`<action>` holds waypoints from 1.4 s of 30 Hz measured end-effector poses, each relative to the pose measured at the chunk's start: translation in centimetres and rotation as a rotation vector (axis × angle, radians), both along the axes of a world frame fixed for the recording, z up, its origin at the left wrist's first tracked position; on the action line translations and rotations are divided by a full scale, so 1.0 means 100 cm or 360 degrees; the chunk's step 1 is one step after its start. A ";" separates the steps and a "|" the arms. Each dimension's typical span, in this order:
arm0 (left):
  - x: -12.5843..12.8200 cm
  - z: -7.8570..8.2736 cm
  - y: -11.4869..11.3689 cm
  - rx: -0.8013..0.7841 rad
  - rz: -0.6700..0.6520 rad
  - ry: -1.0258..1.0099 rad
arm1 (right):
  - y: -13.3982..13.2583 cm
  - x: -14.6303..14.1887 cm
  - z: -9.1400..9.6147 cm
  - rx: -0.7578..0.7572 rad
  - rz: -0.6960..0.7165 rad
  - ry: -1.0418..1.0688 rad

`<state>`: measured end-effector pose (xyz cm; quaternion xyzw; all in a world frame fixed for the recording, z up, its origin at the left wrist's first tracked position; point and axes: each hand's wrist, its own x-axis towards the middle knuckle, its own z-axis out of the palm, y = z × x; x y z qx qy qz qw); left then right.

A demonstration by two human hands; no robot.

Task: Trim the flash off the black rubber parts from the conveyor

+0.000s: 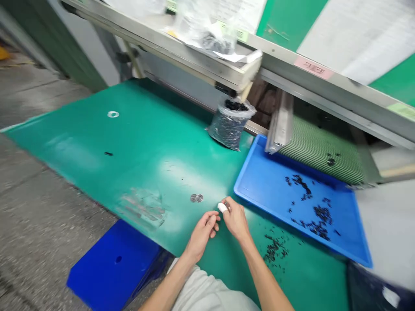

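Note:
My left hand (202, 233) is just above the green table mat (145, 142), its fingers curled and thumb near the index finger. Close beside it, my right hand (236, 218) has its fingers bent together, with a white cover (222, 207) on one digit. Whatever either hand pinches is too small or hidden to make out. Two round grey metal discs (196, 198) lie side by side on the mat, a little beyond my hands. Many small black parts (275, 250) are scattered to the right of my right forearm.
A blue tray (253, 172) with small black parts stands at right, below a green ribbed conveyor belt (320, 142). Behind is a clear bag of black pieces (229, 125). A white ring (113, 114) lies far left. A metal shelf (181, 52) overhangs the back; a blue stool (113, 263) stands lower left.

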<state>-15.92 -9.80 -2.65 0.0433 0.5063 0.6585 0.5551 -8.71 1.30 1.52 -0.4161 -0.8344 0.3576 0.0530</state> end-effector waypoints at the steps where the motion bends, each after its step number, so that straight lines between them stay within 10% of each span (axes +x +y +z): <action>1: 0.005 0.001 0.004 0.0014 -0.0078 0.0007 | -0.005 0.011 0.003 -0.0035 -0.0068 0.0035; 12: 0.055 0.005 0.019 -0.0005 -0.0985 0.0438 | -0.036 0.133 0.000 -0.0279 -0.0352 0.0212; 22: 0.092 0.007 0.027 0.0093 -0.1096 0.0330 | -0.046 0.155 -0.006 -0.0177 -0.0681 0.0157; 28: 0.063 0.001 0.019 0.0066 -0.0747 -0.0084 | -0.026 0.170 -0.009 0.0082 -0.0686 -0.0249; 36: 0.010 0.003 -0.013 0.0111 0.0112 -0.0412 | 0.000 0.039 -0.019 0.0137 0.0221 0.0069; 42: -0.020 -0.006 -0.033 0.0066 0.0500 -0.0495 | -0.003 -0.066 -0.023 0.0133 0.0463 -0.0084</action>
